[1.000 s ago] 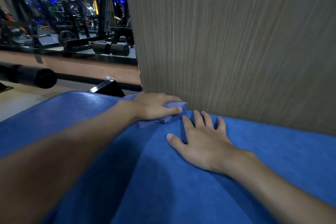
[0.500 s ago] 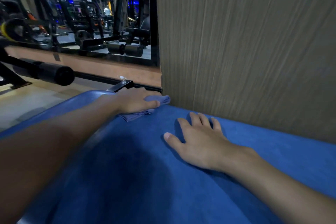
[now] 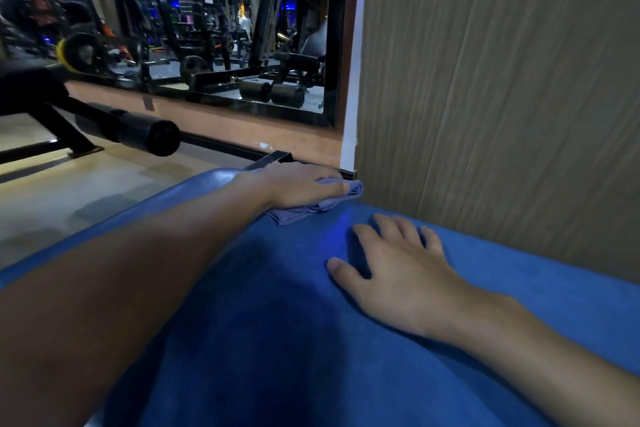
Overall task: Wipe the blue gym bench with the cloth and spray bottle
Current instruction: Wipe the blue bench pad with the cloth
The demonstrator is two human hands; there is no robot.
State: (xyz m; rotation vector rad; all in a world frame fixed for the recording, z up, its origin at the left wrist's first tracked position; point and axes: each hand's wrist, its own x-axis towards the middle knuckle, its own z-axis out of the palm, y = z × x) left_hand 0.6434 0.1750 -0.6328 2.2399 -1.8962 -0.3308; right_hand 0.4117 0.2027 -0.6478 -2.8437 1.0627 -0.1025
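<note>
1. The blue counter [image 3: 277, 340] fills the lower half of the view, its padded top running from the near edge up to the wall, with a bright blue glint on it near the far end
2. Along the right, a wood-grain wall panel [image 3: 502, 97] stands upright, and the counter's far edge sits right against its foot
3. To the left of the panel, a black-framed mirror [image 3: 207, 45] shows dark gym machines and ceiling lights
4. Pale floor [image 3: 69, 191] lies left of the counter, and a black foam roller [image 3: 145, 133] on a dark frame hangs above it
5. The left hand [image 3: 298, 184] reaches in across the counter to the far left corner; it lies palm down on the cloth, fingers stretched forward, pressing rather than clenching
6. The right hand [image 3: 398, 274] is flat on the counter, fingers spread and relaxed, grasping nothing, just beside the cloth but apart from it
7. The cloth [image 3: 298, 213], a bunched grey-blue rag, sits under the left hand at the counter's far corner, its tip touching or nearly touching the base of the wall panel
</note>
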